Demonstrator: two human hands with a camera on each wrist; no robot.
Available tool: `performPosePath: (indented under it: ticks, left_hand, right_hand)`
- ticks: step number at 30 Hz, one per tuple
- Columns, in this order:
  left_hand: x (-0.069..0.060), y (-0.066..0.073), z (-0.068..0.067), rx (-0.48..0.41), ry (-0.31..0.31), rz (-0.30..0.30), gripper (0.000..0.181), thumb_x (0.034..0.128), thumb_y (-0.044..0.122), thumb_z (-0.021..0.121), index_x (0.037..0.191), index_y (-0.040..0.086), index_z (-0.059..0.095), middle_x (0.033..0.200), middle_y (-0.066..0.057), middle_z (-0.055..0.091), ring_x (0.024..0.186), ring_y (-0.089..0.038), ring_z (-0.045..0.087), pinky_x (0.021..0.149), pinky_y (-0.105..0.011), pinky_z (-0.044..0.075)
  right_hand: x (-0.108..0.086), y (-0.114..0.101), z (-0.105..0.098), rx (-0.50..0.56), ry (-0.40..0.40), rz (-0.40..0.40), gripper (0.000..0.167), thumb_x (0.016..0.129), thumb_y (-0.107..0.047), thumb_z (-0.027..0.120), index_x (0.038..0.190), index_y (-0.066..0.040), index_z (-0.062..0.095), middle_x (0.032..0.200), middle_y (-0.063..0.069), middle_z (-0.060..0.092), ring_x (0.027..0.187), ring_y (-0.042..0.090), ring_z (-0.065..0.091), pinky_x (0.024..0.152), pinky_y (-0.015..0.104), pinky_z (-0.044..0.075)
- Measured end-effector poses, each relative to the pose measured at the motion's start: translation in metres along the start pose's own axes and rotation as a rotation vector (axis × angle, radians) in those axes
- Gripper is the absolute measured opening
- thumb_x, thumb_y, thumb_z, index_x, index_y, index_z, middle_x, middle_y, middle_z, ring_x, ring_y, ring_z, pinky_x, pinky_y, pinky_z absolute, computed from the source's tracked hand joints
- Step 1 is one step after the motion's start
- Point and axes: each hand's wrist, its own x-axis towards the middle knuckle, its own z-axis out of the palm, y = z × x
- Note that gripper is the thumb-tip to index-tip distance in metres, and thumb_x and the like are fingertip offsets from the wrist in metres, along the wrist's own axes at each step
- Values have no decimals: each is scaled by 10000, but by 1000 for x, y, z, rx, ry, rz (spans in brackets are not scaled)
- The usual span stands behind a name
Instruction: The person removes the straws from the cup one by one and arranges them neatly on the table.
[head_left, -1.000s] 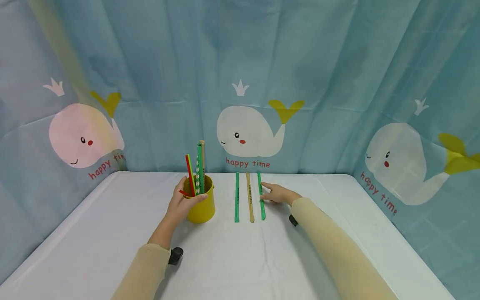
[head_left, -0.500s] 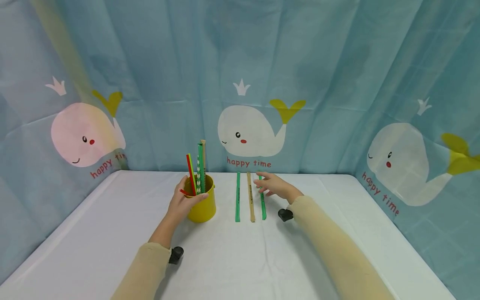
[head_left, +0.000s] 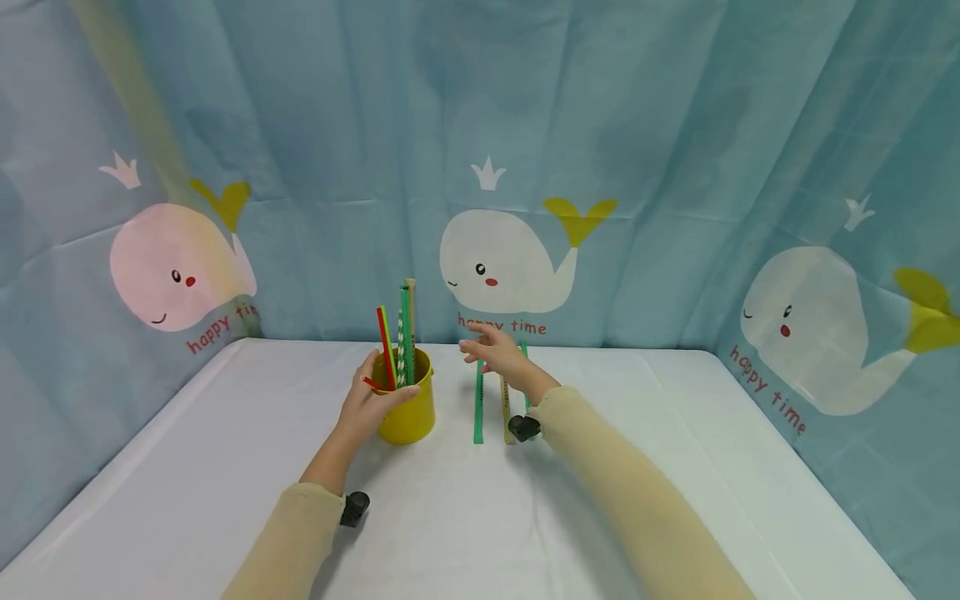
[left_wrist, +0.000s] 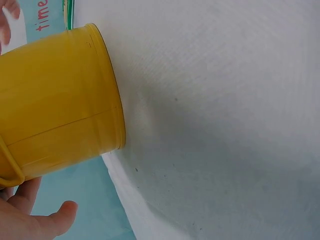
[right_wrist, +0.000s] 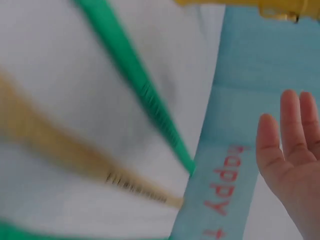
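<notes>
My left hand [head_left: 362, 410] holds the side of a yellow bucket [head_left: 407, 419], its thumb lying along the front near the rim. Upright inside stand red and yellow-green straws [head_left: 386, 346], a green-and-white striped straw [head_left: 401, 354], and long green and tan wrapped sticks [head_left: 411, 325]. In the air over the table my right hand [head_left: 506, 360] holds nothing, its fingers spread loosely towards the bucket. Beneath it lie a green wrapped stick [head_left: 478, 417], a tan one [head_left: 506, 404] and another green one [head_left: 524, 350], partly covered by the hand and wrist.
A white cloth [head_left: 420, 533] covers the table. Behind and at both sides hangs a blue curtain [head_left: 337, 167] printed with whales. Each wrist carries a small black camera [head_left: 356, 507].
My right hand has lifted from the right-hand green stick and moved left across the row, towards the bucket. The left hand stays at the bucket. The three sticks keep their places.
</notes>
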Motion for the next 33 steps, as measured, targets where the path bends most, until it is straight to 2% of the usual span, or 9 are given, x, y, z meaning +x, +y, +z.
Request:
performPosePath:
  ticks: [8, 15, 24, 33]
  left_hand:
    - [0, -1, -1, 1, -5, 22, 957, 860, 324, 751, 1549, 77, 135, 1531, -195, 200, 1359, -364, 294, 1109, -581, 249]
    - [-1, -3, 1, -2, -10, 59, 903, 869, 295, 746, 1537, 75, 179, 1514, -203, 226, 1348, -369, 311, 1105, -587, 252]
    - [-1, -3, 1, 6, -7, 71, 894, 867, 297, 746, 1538, 94, 192, 1505, -186, 249, 1339, -358, 329, 1098, -577, 276]
    - [-2, 0, 1, 13, 6, 48, 892, 863, 259, 751, 1537, 81, 193, 1499, -180, 272, 1336, -351, 338, 1103, -559, 281]
  right_hand:
    - [9, -20, 32, -13, -9, -32, 598, 965, -295, 622, 1488, -130, 383, 1314, 112, 576, 1175, 287, 552, 997, 511, 436]
    - [17, -25, 57, -35, -6, -48, 621, 927, -314, 675, 1459, -121, 421, 1302, 115, 570, 1218, 293, 519, 1034, 503, 409]
    - [29, -34, 79, -102, 108, -43, 588, 899, -244, 719, 1405, -73, 474, 1223, 124, 607, 1111, 268, 582, 955, 398, 496]
    - [31, -33, 85, -65, 167, -59, 489, 911, -143, 695, 1352, -50, 506, 1147, 135, 658, 1013, 255, 649, 885, 399, 538]
